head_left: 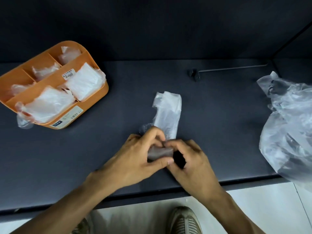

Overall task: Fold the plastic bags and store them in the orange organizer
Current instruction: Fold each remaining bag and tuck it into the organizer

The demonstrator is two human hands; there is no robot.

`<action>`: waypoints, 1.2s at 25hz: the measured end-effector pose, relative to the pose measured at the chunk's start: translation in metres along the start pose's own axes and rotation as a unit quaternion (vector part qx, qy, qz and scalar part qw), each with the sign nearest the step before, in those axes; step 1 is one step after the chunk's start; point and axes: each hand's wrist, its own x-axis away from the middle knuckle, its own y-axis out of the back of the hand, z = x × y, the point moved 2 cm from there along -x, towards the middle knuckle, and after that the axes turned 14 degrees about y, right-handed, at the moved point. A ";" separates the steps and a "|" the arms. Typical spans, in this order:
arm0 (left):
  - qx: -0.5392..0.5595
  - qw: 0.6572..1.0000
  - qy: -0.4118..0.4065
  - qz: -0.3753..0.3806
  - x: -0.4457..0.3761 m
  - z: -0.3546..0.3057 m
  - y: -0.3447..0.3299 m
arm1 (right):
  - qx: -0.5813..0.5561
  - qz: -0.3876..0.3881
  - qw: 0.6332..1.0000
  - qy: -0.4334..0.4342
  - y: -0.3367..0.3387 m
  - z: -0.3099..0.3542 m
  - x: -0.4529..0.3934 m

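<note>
Left hand (135,154) and right hand (189,159) are brought together near the front edge of the table (219,124), both curled and pinched onto the near end of the plastic bag (167,115), which is already flattened into a long narrow strip. The rest of the strip is left lying flat on the table, pointing away from the person, probably so it stays straight while the near end gets rolled or folded up tight. The bit between the fingers looks bunched into a small wad, though it's too blurred for the exact fold to be made out. The orange organizer (94,97) is parked well off to the left, within reach, with folded bags already tucked into several compartments, so the job looks maybe halfway done. A loose pile of unfolded bags (287,129) is kept on the far right, apart from the working spot, presumably so nothing gets tangled.
</note>
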 end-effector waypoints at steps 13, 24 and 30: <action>0.153 0.973 0.159 -0.067 -0.026 -0.008 0.007 | 0.251 -0.008 0.958 0.136 0.001 -0.016 -0.008; -0.128 0.979 -0.058 -0.146 -0.020 0.005 0.008 | -0.019 -0.007 0.999 0.042 0.015 -0.022 -0.036; -0.020 0.978 -0.037 -0.203 -0.016 -0.001 0.005 | -0.049 -0.016 0.998 -0.022 0.004 -0.025 -0.045</action>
